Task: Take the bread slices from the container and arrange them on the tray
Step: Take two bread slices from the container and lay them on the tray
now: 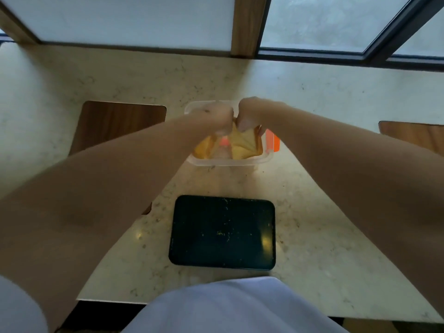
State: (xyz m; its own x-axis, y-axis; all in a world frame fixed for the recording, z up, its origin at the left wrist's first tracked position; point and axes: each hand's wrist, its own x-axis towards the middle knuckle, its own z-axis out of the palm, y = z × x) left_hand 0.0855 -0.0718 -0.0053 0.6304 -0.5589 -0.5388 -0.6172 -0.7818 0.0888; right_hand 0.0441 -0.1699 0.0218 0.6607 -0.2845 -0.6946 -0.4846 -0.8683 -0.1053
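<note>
Pale marbled stone makes up the counter (312,212), which runs under a row of frosted window panes, with dark wooden inlays set into it on the left and far right. Both hands are reached out together over a clear plastic container (228,162) that stands on the far side of the counter, an orange clip showing on its right edge. The left hand (216,116) and the right hand (252,111) sit knuckle to knuckle, nearly touching, fingers curled down into the container and pinched on the bread slices (242,146); the right hand's grip on the yellow crumb is plain, the left's is partly hidden by its own fist, so whether it holds the same slice or a second one I cannot tell. The bread is inside the container, not yet lifted clear of its rim. The dark tray (222,233) lies bare except for crumbs, straight toward the body from the container, its long axis running left to right. So the move ahead is likely a pull straight back toward the person; neither hand is clearly nearer, as both are centred over the tray's line.
</note>
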